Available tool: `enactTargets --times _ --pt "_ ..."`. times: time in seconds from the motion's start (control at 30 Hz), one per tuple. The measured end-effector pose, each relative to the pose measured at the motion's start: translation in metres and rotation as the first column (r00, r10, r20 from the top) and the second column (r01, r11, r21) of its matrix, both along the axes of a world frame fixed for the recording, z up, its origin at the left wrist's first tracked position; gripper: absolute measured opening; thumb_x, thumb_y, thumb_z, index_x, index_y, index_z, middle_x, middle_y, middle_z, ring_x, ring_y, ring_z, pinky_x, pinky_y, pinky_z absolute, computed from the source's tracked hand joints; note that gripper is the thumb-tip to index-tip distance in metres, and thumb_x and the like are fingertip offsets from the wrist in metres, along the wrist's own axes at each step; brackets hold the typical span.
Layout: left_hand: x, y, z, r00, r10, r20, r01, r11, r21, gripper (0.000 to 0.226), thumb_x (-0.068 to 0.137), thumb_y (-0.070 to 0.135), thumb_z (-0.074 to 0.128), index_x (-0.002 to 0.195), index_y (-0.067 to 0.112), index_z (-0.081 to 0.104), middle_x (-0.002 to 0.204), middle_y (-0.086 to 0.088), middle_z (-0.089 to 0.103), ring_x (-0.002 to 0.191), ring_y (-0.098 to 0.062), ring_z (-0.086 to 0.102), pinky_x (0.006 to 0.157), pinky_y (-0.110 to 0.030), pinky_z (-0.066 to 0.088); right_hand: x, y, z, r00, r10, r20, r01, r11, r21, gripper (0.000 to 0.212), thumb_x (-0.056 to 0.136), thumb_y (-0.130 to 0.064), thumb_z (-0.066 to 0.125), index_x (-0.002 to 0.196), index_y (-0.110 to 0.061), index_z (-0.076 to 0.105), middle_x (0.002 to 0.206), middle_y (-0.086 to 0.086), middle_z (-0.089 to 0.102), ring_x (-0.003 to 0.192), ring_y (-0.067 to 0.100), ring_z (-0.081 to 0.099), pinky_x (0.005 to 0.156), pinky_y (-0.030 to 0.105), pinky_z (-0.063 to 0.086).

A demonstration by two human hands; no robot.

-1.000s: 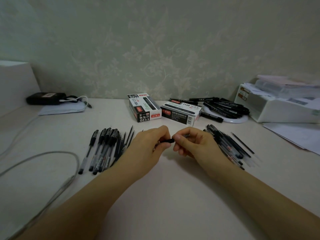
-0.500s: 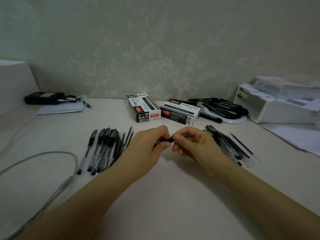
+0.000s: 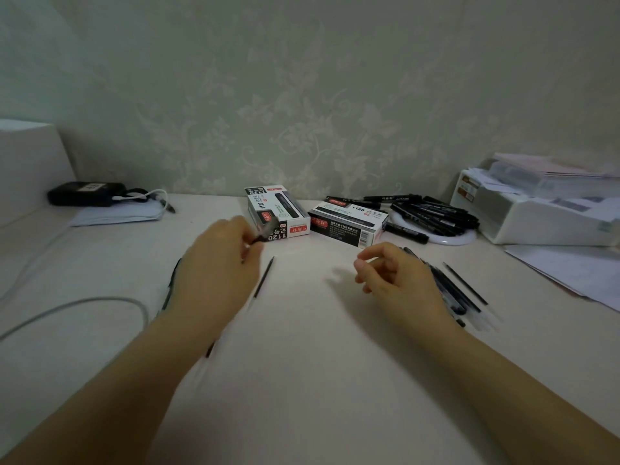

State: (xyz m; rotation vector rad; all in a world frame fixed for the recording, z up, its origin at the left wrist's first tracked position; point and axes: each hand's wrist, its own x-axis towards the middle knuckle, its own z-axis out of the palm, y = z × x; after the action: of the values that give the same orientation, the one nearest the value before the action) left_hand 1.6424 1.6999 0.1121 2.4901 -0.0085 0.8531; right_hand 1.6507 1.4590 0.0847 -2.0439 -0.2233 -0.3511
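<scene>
Broadly, a pale cream table (image 3: 302, 391) fills the scene up to a patterned wall. At its far right stands a white plastic box (image 3: 536, 226) with papers stacked on it. Two bare forearms come in from the near edge.

The left hand (image 3: 218, 266) is left of centre. Its grip is closed on a small black pen piece (image 3: 260, 238), pinched between thumb and fingers so that only a short dark end pokes out to the right. Blur hides the rest. The right hand (image 3: 396, 280) hovers right of centre, well apart from the left. Its fingers are loosely curled and its grip is slack, with nothing seen in it.

Beyond the hands lie two black-and-white cardboard pen boxes, the left pen box (image 3: 280, 209) and the right pen box (image 3: 349, 223), near each other. The pen piece shows against the left one's near corner. Right of them a round white plate (image 3: 449, 238) carries a heap of black markers (image 3: 432, 211). A bunch of dark pens (image 3: 451, 297) lies just right of the right hand, partly behind it. A thin black refill (image 3: 265, 280) lies on the table just right of the left hand.
</scene>
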Motion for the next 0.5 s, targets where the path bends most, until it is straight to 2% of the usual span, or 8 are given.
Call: enactTargets --times 0.1,0.23,0.37,0.5 --pt "0.005 0.024 -0.002 0.972 0.169 -0.165 -0.164 0.986 0.041 0.013 0.093 0.023 0.052 0.1 0.012 0.052 0.092 -0.009 0.061 0.082 -0.029 0.057 0.071 -0.039 0.047 0.001 -0.003 0.001 0.993 -0.073 0.089 0.085 0.986 -0.143 0.002 0.093 -0.024 0.066 0.094 -0.025 0.068 0.076 -0.008 0.07 0.071 0.002 0.064 0.064 0.01 0.05" --pt "0.008 0.033 -0.011 0.936 0.175 -0.307 -0.156 0.984 0.084 0.017 0.094 0.017 0.049 0.103 0.002 0.045 0.081 -0.012 0.053 0.074 -0.029 0.052 0.062 -0.036 0.041 0.0 -0.009 0.005 0.972 -0.15 0.183 0.203 0.925 -0.322 0.003 0.09 -0.022 0.067 0.087 -0.023 0.068 0.075 -0.012 0.065 0.068 0.003 0.059 0.059 0.01 0.044" --pt "0.007 0.032 -0.014 0.925 0.158 -0.346 -0.129 0.986 0.104 0.018 0.092 0.016 0.051 0.103 0.002 0.045 0.087 -0.015 0.056 0.079 -0.033 0.055 0.067 -0.04 0.047 -0.002 -0.017 0.007 0.952 -0.234 0.197 0.302 0.818 -0.49 0.012 0.09 -0.031 0.066 0.084 -0.021 0.06 0.08 -0.007 0.057 0.072 0.011 0.053 0.064 0.031 0.047" --pt "0.007 0.031 -0.014 0.923 0.161 -0.349 -0.127 0.985 0.117 0.021 0.091 0.019 0.054 0.102 0.004 0.046 0.088 -0.015 0.055 0.078 -0.032 0.055 0.067 -0.04 0.048 -0.004 -0.02 0.008 0.951 -0.293 0.103 0.291 0.727 -0.622 0.021 0.088 -0.035 0.067 0.091 -0.017 0.056 0.09 -0.002 0.057 0.081 0.019 0.054 0.072 0.038 0.049"
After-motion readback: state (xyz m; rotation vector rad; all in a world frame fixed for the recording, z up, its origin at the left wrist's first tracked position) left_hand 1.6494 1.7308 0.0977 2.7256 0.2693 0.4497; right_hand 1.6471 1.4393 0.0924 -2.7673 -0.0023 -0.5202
